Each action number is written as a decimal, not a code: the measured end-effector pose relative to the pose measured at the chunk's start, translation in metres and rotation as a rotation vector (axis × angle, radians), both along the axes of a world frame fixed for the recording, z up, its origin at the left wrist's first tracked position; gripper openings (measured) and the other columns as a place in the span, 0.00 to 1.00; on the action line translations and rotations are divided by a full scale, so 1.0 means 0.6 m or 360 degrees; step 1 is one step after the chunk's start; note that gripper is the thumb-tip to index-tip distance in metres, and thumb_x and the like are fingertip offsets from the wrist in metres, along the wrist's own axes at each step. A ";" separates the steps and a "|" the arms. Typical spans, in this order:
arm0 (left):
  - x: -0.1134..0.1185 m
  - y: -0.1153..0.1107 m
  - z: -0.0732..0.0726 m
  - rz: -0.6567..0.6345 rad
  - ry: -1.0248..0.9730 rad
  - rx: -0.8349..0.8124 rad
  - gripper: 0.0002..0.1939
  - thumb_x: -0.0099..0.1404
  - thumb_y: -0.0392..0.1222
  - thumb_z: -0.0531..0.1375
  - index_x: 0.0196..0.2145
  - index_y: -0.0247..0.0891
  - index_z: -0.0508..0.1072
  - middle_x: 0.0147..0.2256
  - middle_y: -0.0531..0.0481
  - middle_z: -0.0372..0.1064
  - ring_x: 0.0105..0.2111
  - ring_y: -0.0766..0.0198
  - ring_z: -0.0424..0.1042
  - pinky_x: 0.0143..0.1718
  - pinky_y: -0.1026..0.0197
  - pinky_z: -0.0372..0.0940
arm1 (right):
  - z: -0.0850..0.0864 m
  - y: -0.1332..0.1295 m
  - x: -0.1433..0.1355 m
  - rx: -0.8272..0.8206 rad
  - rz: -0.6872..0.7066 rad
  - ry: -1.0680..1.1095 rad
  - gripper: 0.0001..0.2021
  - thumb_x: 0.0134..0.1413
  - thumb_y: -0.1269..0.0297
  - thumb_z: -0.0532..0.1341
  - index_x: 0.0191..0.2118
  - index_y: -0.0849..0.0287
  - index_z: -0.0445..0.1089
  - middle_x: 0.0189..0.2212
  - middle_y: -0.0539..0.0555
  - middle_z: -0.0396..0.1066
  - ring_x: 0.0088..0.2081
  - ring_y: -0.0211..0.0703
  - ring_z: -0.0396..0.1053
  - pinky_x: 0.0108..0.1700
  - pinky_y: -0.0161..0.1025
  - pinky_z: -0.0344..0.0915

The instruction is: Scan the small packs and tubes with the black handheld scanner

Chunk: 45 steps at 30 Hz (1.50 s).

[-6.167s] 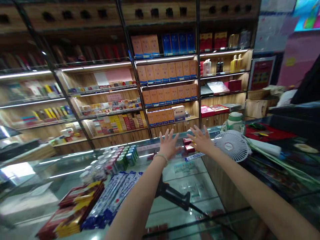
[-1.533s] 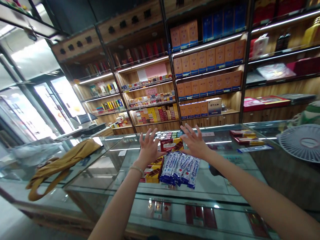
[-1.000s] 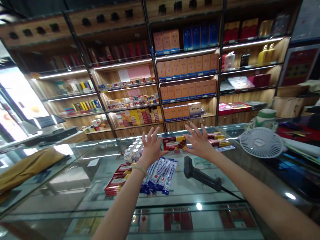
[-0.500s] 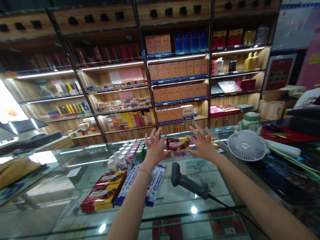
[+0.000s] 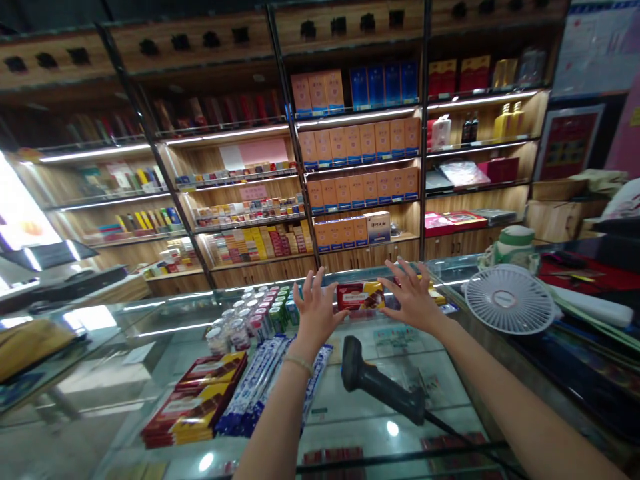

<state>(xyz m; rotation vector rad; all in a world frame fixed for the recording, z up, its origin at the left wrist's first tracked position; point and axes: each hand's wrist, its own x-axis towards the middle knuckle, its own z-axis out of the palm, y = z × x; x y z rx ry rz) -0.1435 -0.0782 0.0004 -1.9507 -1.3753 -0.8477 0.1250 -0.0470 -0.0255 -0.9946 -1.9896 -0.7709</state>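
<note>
My left hand (image 5: 315, 312), fingers spread, is at the left end of a red-and-yellow wafer packet (image 5: 361, 296) near the back of the glass counter. At the packet's right end is my right hand (image 5: 414, 298), also with fingers spread. Whether the fingertips touch the packet, I cannot tell. A black barcode scanner (image 5: 383, 383) lies on the glass between my forearms. Left of my left arm are blue-and-white long packets (image 5: 255, 383), partly hidden by that arm. Beside them lie stacked red-and-yellow packets (image 5: 197, 397) of similar look.
Small jars and cans (image 5: 255, 310) stand in rows left of my left hand. A white round fan (image 5: 510, 299) and a green-and-white jug (image 5: 515, 247) stand to the right. The scanner's cable (image 5: 450, 430) trails right. Shelves of orange boxes (image 5: 360, 143) line the wall.
The view has shifted slightly, so the counter items appear lower and larger. My hands stay at the packet's two ends with fingers spread; the left thumb now shows apart from the fingers.
</note>
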 end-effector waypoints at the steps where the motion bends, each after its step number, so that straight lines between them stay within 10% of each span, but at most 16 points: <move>1: 0.000 -0.002 -0.001 0.0004 0.0006 -0.0012 0.31 0.55 0.54 0.71 0.54 0.43 0.73 0.69 0.34 0.53 0.70 0.36 0.48 0.67 0.28 0.39 | 0.000 -0.003 0.000 0.0007 0.0007 -0.0010 0.31 0.51 0.46 0.68 0.58 0.55 0.69 0.70 0.63 0.53 0.71 0.64 0.44 0.69 0.68 0.33; 10: 0.021 -0.021 -0.003 -0.0051 0.0030 0.0009 0.48 0.52 0.56 0.72 0.67 0.47 0.61 0.71 0.34 0.47 0.71 0.34 0.45 0.69 0.30 0.32 | 0.016 -0.037 -0.015 0.0159 -0.0019 -0.0034 0.31 0.54 0.44 0.64 0.59 0.57 0.67 0.69 0.64 0.55 0.71 0.65 0.45 0.70 0.67 0.30; 26: 0.052 -0.034 -0.012 -0.0176 0.0161 0.0069 0.30 0.58 0.51 0.68 0.57 0.46 0.71 0.69 0.38 0.54 0.70 0.40 0.50 0.70 0.31 0.29 | 0.013 -0.060 -0.049 0.0071 0.0116 -0.0119 0.32 0.56 0.45 0.61 0.61 0.58 0.65 0.70 0.63 0.53 0.71 0.64 0.44 0.71 0.65 0.29; 45: 0.067 -0.048 -0.015 -0.0400 0.0181 0.0077 0.38 0.53 0.63 0.70 0.61 0.60 0.69 0.70 0.42 0.52 0.69 0.39 0.49 0.69 0.33 0.26 | -0.030 -0.031 -0.044 -0.0425 0.0201 0.0127 0.36 0.52 0.52 0.67 0.66 0.50 0.60 0.73 0.65 0.42 0.73 0.64 0.37 0.69 0.67 0.39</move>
